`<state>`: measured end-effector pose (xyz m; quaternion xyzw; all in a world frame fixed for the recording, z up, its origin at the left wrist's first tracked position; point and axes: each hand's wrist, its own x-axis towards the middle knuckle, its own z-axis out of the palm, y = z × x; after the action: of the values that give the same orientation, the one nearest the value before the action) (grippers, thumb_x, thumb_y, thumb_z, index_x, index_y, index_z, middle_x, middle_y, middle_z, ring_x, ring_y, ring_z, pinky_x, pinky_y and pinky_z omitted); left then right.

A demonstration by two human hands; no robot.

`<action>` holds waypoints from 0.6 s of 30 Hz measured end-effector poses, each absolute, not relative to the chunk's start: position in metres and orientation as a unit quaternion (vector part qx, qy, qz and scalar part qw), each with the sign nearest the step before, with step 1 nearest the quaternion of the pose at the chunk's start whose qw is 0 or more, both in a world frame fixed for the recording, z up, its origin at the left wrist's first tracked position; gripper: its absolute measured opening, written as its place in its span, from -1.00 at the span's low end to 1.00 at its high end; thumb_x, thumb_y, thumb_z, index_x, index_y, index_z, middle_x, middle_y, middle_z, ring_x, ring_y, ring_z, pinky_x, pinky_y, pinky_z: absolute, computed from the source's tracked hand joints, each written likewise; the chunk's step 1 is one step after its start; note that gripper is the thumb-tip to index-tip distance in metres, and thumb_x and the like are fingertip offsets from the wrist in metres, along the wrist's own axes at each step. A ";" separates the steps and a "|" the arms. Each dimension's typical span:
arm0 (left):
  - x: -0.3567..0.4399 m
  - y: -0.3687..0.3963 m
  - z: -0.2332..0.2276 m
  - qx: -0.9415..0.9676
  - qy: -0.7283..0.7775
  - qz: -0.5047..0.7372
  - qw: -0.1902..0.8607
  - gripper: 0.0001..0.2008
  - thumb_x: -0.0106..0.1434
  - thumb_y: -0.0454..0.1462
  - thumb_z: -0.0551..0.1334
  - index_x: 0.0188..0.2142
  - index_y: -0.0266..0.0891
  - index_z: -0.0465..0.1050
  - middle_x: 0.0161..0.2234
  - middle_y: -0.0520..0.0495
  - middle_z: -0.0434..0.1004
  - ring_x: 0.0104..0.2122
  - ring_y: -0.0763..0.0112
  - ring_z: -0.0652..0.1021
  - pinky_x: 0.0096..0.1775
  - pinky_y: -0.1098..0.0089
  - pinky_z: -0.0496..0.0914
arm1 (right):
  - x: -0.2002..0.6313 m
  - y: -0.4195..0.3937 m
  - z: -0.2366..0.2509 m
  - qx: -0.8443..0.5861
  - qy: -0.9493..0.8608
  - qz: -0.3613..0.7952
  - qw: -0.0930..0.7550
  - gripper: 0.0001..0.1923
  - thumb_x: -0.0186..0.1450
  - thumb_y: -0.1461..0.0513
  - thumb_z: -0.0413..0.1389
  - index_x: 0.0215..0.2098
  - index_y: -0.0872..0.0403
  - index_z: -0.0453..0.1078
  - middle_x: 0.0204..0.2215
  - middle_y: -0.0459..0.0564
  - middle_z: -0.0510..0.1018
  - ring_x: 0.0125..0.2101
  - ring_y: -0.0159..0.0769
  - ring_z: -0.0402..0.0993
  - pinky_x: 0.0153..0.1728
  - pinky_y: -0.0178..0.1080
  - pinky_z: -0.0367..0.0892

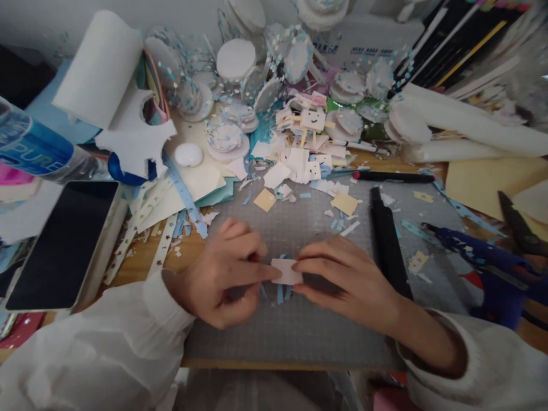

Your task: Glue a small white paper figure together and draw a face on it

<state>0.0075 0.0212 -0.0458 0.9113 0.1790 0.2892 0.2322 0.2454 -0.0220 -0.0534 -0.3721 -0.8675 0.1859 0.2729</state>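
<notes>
A small white paper rectangle (286, 272) lies flat on the grey cutting mat (295, 337), with thin blue paper strips (281, 293) poking out below and above it. My left hand (233, 274) presses the rectangle's left side with an outstretched index finger, while its other fingers are curled. At the right edge, the fingertips of my right hand (342, 274) close on the same piece. Beyond my hands are yellow paper squares (265, 200) and scattered paper scraps. Small white cards with drawn smiling faces (313, 120) sit in the pile farther back.
A black utility knife (387, 240) lies right of my right hand, near a blue glue gun (479, 257) and scissors (514, 220). A red-tipped black pen (394, 177) lies behind. At left are a phone (64, 245) and water bottle (38, 142). White round decorations (235, 60) crowd the back.
</notes>
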 end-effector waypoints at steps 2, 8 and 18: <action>0.007 0.021 -0.045 0.928 0.151 0.269 0.209 -0.66 0.03 -0.38 0.08 -0.20 -0.20 0.49 -0.47 -0.05 0.36 -0.44 0.33 0.32 -0.32 0.19 0.19 | 0.246 -0.022 -0.054 -0.372 -0.869 0.188 0.266 -0.88 0.26 0.21 0.17 -0.24 0.08 0.41 -0.28 -0.01 0.54 -0.29 -0.29 0.42 -0.25 -0.19 0.28; 0.008 0.021 -0.048 0.947 0.133 0.236 0.172 -0.67 0.06 -0.36 0.07 -0.18 -0.24 0.46 -0.48 -0.04 0.39 -0.46 0.33 0.32 -0.29 0.17 0.18 | 0.248 -0.020 -0.054 -0.371 -0.874 0.193 0.247 -0.89 0.28 0.20 0.15 -0.26 0.07 0.43 -0.28 -0.02 0.54 -0.26 -0.29 0.43 -0.19 -0.18 0.26; 0.008 0.019 -0.045 0.964 0.111 0.200 0.138 -0.74 0.14 -0.32 0.07 -0.23 -0.28 0.47 -0.47 -0.04 0.41 -0.43 0.31 0.32 -0.19 0.13 0.19 | 0.248 -0.020 -0.052 -0.375 -0.882 0.210 0.194 -0.89 0.31 0.19 0.11 -0.27 0.06 0.43 -0.30 -0.07 0.54 -0.26 -0.29 0.39 -0.17 -0.16 0.21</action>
<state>0.0077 0.0194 -0.0451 0.9636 0.1112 0.2000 0.1384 0.2478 -0.0203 -0.0523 -0.3746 -0.8821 0.2100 0.1935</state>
